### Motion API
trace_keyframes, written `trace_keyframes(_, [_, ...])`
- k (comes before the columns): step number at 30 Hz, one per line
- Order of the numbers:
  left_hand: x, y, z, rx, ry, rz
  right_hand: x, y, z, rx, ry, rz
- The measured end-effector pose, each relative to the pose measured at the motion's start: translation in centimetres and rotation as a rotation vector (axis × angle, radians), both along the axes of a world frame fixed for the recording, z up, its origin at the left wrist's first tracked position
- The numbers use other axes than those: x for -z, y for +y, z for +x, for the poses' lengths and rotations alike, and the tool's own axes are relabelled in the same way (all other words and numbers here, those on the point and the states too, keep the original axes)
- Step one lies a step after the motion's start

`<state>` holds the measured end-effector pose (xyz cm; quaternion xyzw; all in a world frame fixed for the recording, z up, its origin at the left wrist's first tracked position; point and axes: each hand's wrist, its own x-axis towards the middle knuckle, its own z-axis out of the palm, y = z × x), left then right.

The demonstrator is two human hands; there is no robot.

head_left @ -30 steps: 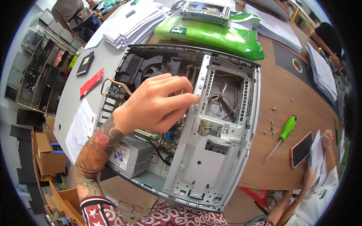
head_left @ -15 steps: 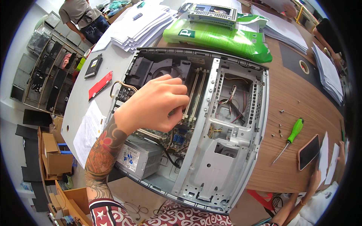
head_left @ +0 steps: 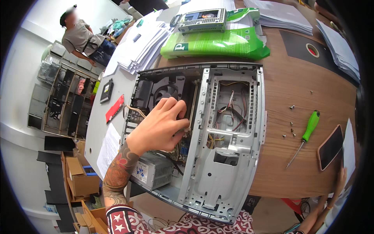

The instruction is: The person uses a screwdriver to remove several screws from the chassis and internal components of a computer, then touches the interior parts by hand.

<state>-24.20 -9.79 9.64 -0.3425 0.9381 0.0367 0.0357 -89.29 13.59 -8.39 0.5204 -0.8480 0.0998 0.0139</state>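
Note:
An opened desktop computer case (head_left: 260, 117) lies on the table in front of me. My left hand (head_left: 163, 124) reaches into it from the lower left, back upward, fingers curled and thumb close to the index finger. The fingertips are at the near end of the long memory slots (head_left: 194, 101) on the motherboard; whatever they pinch is hidden. Beyond the hand sits a black fan (head_left: 166, 90). The silver power supply (head_left: 156, 171) is below my wrist. Right of the hand runs the metal drive frame (head_left: 198, 156) with loose cables (head_left: 231, 107). My right hand does not show.
Right of the case lie a green-handled screwdriver (head_left: 311, 126), several screws (head_left: 291, 107) and a phone (head_left: 330, 147). Behind it are a green package (head_left: 218, 45), a metal drive unit (head_left: 202, 20) and paper stacks (head_left: 146, 46). Another person's hand (head_left: 341, 179) is at right; a person (head_left: 83, 39) stands far left.
My left hand has lowered toward the near end of the memory slots, its thumb and index finger now there. The whole view has shifted, and the standing person shows more fully.

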Motion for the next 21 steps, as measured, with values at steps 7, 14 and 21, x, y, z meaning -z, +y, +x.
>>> trace_keyframes(7, [0.2, -0.1, -0.7, 0.012, 0.001, -0.063, 1.5, 0.2, 2.5, 0.064, -0.043, -0.062])
trace_keyframes(14, [1.2, -0.2, 0.0, 0.084, 0.014, -0.119, 2.0, -0.1, 3.0, 0.054, -0.044, -0.049])
trace_keyframes(21, [1.4, -0.5, 0.0, 0.116, -0.006, -0.100, 2.8, 0.5, 3.9, 0.067, -0.088, -0.084])
